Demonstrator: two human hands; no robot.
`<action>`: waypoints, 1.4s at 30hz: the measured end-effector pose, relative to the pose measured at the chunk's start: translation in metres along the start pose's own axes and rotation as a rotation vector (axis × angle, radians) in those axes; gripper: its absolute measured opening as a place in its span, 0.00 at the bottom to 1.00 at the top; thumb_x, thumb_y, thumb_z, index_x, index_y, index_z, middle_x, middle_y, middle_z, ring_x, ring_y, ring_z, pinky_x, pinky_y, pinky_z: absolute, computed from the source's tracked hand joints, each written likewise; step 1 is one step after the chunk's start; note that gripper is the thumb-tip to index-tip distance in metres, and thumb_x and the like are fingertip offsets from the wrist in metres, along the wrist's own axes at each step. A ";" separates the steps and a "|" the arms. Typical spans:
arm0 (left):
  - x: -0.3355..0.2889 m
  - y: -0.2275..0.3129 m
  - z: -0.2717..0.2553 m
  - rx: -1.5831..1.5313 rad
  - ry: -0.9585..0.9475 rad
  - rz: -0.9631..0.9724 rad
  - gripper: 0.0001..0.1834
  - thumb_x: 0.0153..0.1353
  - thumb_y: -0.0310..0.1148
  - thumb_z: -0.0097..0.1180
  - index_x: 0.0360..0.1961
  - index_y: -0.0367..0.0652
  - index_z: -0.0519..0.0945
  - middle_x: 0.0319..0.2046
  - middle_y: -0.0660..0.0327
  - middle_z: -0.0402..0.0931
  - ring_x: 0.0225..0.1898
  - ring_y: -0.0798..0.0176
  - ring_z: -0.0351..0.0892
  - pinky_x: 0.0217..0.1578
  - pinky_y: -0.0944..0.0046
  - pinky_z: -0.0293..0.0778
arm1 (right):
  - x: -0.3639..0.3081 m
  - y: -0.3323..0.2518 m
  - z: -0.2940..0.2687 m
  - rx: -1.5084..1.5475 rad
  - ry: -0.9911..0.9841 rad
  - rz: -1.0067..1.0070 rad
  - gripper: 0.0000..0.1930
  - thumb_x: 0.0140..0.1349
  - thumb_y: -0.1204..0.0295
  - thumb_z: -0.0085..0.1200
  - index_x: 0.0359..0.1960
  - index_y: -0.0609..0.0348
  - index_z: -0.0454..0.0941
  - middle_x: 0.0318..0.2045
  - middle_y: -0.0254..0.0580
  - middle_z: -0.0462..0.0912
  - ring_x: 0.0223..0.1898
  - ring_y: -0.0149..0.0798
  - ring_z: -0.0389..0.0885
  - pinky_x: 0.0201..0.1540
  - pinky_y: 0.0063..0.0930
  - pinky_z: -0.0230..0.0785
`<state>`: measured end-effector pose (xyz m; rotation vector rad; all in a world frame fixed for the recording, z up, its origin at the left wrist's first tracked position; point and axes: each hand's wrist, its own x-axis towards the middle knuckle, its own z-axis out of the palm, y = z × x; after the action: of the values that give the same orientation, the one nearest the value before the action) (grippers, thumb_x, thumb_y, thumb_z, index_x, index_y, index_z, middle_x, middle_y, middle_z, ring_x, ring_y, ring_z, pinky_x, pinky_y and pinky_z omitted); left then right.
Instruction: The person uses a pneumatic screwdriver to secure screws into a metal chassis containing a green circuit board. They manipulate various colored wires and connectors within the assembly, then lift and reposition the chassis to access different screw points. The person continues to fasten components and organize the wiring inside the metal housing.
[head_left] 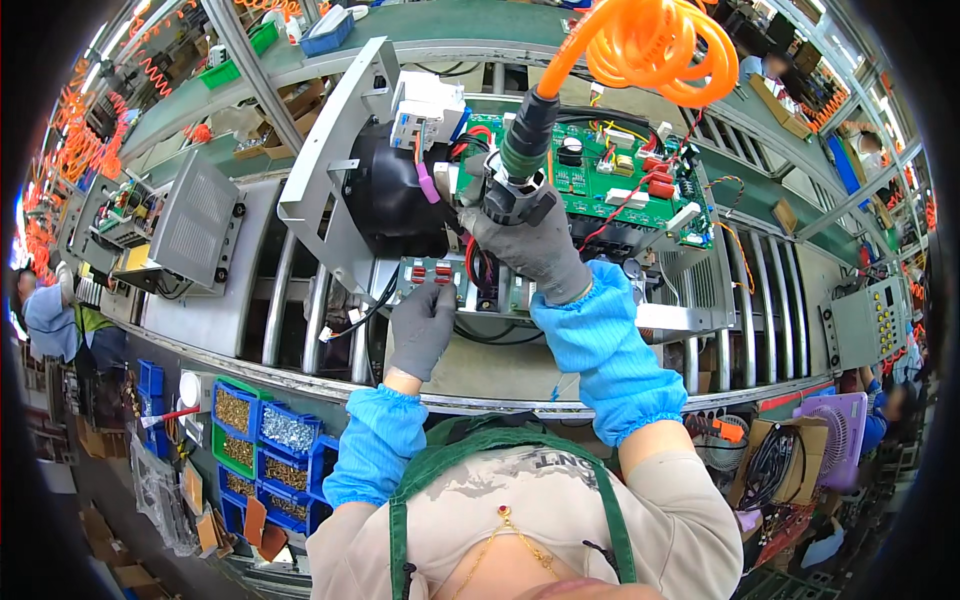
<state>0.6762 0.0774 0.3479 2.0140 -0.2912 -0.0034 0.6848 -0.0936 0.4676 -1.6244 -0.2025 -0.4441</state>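
An air screwdriver (527,140) stands nearly upright in my gloved right hand (535,248), whose fingers wrap round its lower body. Its tip is hidden behind the hand, over the middle of an open metal machine chassis (345,150). My gloved left hand (424,330) is closed at the near edge of a small circuit board (432,270) with red parts, fingertips pinched on it. A large green circuit board (570,175) lies to the right of the tool. Left of it sit a black round part (395,195) and a white breaker (425,112).
An orange coiled air hose (660,50) hangs above the chassis, which rests on a roller conveyor (755,300). Blue and green bins (285,470) of screws stand at the lower left. Another metal unit (190,225) is farther left; a control box (868,322) is at the right.
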 end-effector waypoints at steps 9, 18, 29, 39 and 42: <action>0.002 -0.003 0.002 -0.013 -0.015 -0.018 0.17 0.61 0.39 0.53 0.22 0.35 0.74 0.15 0.54 0.69 0.18 0.63 0.66 0.23 0.61 0.64 | 0.001 -0.002 0.000 -0.062 0.020 0.034 0.24 0.47 0.72 0.63 0.47 0.61 0.70 0.33 0.38 0.81 0.34 0.29 0.79 0.41 0.26 0.72; 0.001 0.002 0.001 -0.003 -0.027 -0.027 0.17 0.61 0.39 0.52 0.24 0.35 0.76 0.16 0.54 0.71 0.19 0.64 0.68 0.24 0.62 0.65 | 0.000 0.005 -0.003 -0.095 0.033 0.023 0.24 0.47 0.71 0.63 0.47 0.60 0.71 0.33 0.38 0.82 0.33 0.28 0.80 0.40 0.27 0.72; 0.002 0.008 -0.006 0.003 -0.033 0.038 0.15 0.60 0.38 0.53 0.25 0.36 0.76 0.18 0.51 0.72 0.20 0.56 0.71 0.25 0.59 0.67 | 0.001 -0.005 0.008 0.201 0.048 0.111 0.26 0.48 0.81 0.60 0.51 0.60 0.67 0.40 0.37 0.78 0.39 0.25 0.77 0.40 0.20 0.71; 0.002 -0.002 -0.004 -0.051 -0.004 0.193 0.11 0.56 0.35 0.55 0.22 0.39 0.76 0.19 0.54 0.73 0.21 0.51 0.74 0.22 0.57 0.68 | -0.011 0.014 0.012 -0.007 0.270 -0.044 0.25 0.48 0.76 0.64 0.49 0.60 0.69 0.37 0.40 0.77 0.33 0.31 0.79 0.36 0.24 0.73; 0.004 -0.001 -0.007 -0.060 -0.013 0.246 0.09 0.56 0.34 0.55 0.23 0.41 0.75 0.19 0.56 0.71 0.20 0.52 0.74 0.22 0.57 0.69 | -0.013 0.017 0.009 0.062 0.293 -0.158 0.27 0.47 0.78 0.64 0.50 0.60 0.66 0.35 0.43 0.75 0.30 0.37 0.80 0.31 0.27 0.77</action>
<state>0.6809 0.0829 0.3506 1.9077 -0.5388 0.1278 0.6811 -0.0845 0.4464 -1.4687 -0.1228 -0.7827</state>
